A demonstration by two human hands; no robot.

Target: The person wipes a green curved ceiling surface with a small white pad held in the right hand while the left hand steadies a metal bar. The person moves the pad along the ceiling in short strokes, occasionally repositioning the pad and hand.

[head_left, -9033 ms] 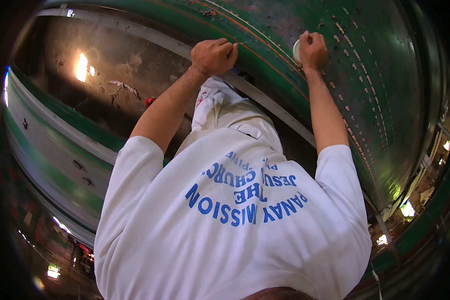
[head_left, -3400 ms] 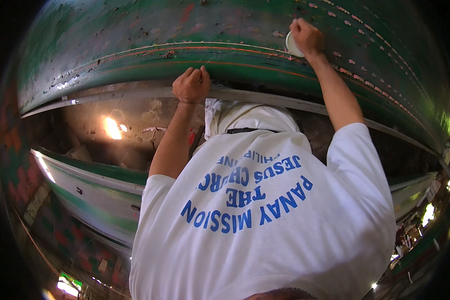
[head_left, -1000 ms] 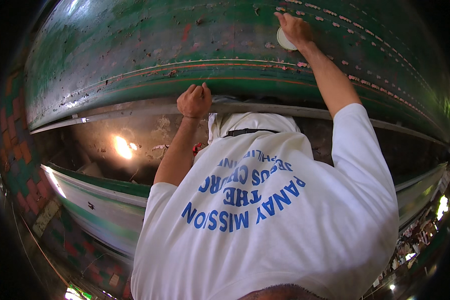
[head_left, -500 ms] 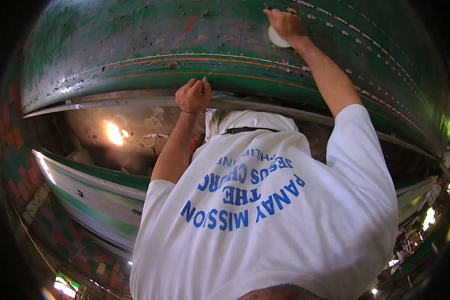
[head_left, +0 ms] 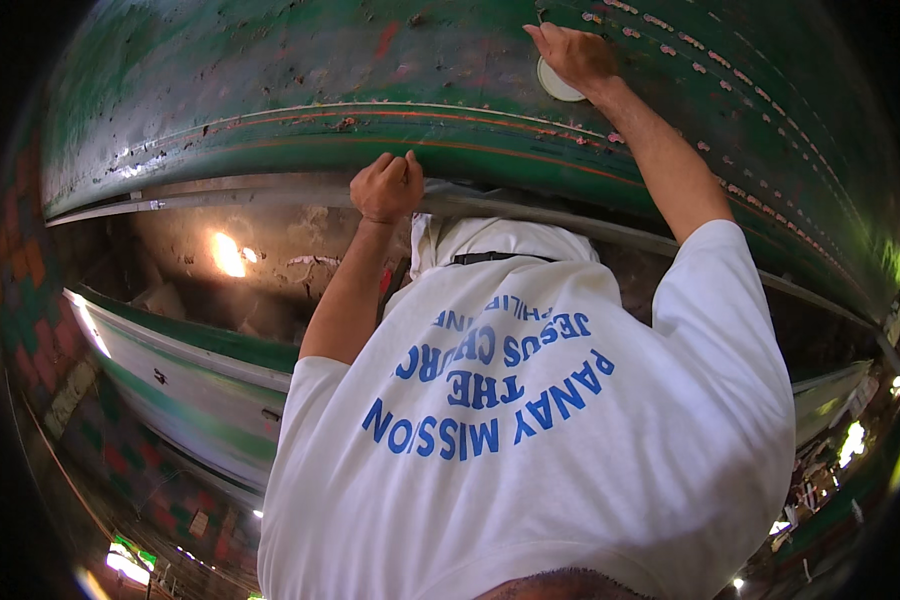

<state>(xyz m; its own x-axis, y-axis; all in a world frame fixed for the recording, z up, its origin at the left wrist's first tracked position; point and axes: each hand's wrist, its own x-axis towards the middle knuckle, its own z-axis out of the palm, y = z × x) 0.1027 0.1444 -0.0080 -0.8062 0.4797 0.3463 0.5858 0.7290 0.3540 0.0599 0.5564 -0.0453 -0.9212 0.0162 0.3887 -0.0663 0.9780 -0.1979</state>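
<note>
My left hand (head_left: 387, 187) is closed in a pinch at the near edge of a long green surface (head_left: 300, 70); whatever its fingertips hold is too small to make out. Farther forward and to the right, my right hand (head_left: 577, 58) is over the same surface, its fingers curled and its thumb sticking out to the left. A thin dark line shows by its fingertips, but I cannot tell what it is. Just beneath this hand is a pale round disc or lid (head_left: 560, 84), partly covered by it. Small pink pieces (head_left: 667, 50) run in rows to its right.
A narrow metal rail (head_left: 270, 197) follows the near edge of the green surface. Left of my body stands a green and whitish panel or bench (head_left: 180, 365). Dark scraps and orange lines mark the green top. A bright patch of light (head_left: 227, 254) falls below it.
The view has shifted slightly. My right hand has come a little nearer and to the right in the picture, still over the pale disc. The left hand keeps its place and its pinch.
</note>
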